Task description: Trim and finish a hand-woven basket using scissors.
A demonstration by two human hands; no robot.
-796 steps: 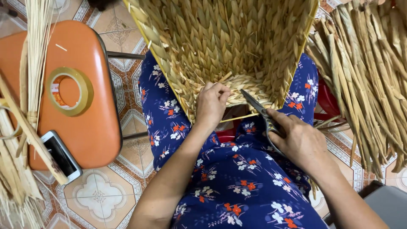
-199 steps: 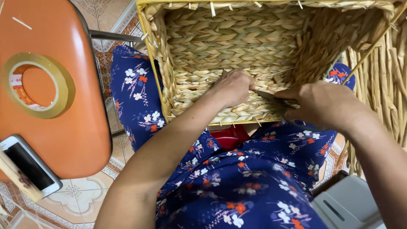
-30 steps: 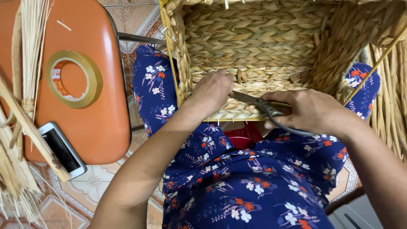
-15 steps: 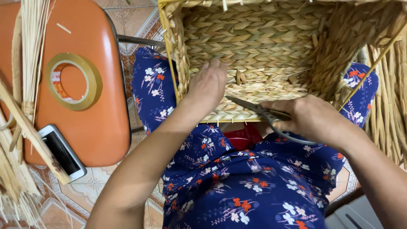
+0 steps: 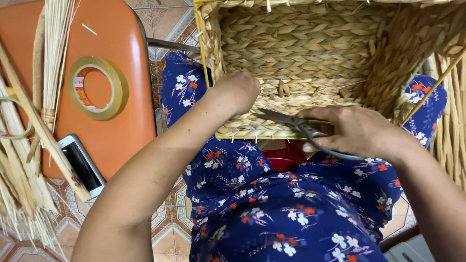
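Observation:
A rectangular woven straw basket [image 5: 310, 43] rests on my lap, its opening facing me. My left hand [image 5: 238, 92] grips the basket's near rim at its left side, fingers curled inside. My right hand [image 5: 357, 131] holds grey metal scissors [image 5: 296, 123], whose blades point left along the near rim, close to a short straw end sticking up inside the basket. My lap is covered by blue cloth with a flower pattern [image 5: 291, 208].
An orange stool [image 5: 111, 131] stands at my left with a roll of tape [image 5: 97, 87] and a phone [image 5: 82, 165] on it. Bundles of pale dry straw [image 5: 29, 160] lie across its left side. More woven material [image 5: 451, 121] is at the right. Patterned tile floor below.
Over the last second my right hand has shifted the scissors slightly left along the rim. My left hand stays on the rim. The view has drifted a little.

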